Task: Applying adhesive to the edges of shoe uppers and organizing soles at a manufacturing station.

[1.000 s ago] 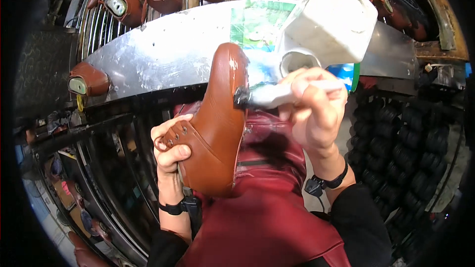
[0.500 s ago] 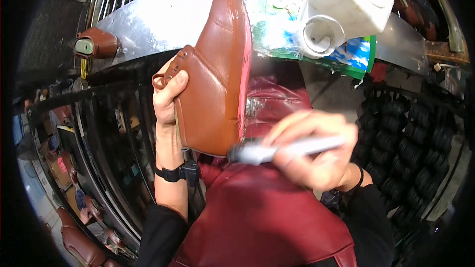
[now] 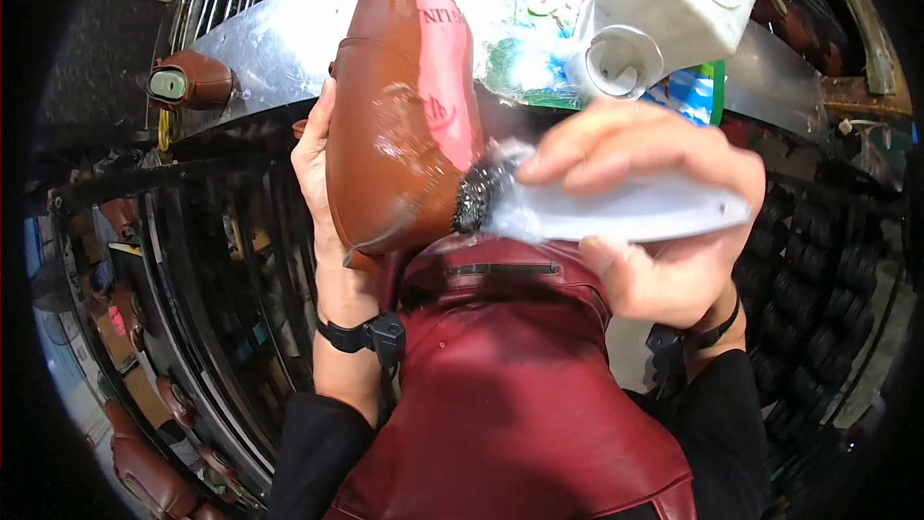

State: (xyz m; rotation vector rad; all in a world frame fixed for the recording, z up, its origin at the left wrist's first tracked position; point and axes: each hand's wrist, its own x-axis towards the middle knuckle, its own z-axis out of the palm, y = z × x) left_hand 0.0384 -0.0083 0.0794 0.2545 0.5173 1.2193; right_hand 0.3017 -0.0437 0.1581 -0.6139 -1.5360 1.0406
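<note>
A brown leather shoe upper [image 3: 375, 106] points its toe away from me, its underside partly turned to the right. A pink sole board [image 3: 445, 77] runs along that underside. My left hand [image 3: 315, 149] is closed round the upper's left side; most of the fingers are hidden behind the leather. In my right hand [image 3: 674, 274] is a white-handled brush [image 3: 616, 207], gripped between thumb and fingers. Its short black bristles [image 3: 474, 197] touch the underside near the heel end. The leather by the heel looks wet and shiny.
Beyond the shoe is a curved metal bench [image 3: 279, 48]. On it lie a green and blue sheet [image 3: 529, 10], a white plastic container [image 3: 674, 0] and a white round cup [image 3: 621, 63]. Another brown shoe [image 3: 197, 82] is at left. Black racks [image 3: 192, 260] and stacked black pieces [image 3: 799, 279] flank me.
The shoe has rolled so that more of its pink underside shows, and its toe has shifted left. My right hand and the brush have moved up and right, with the bristles against the heel.
</note>
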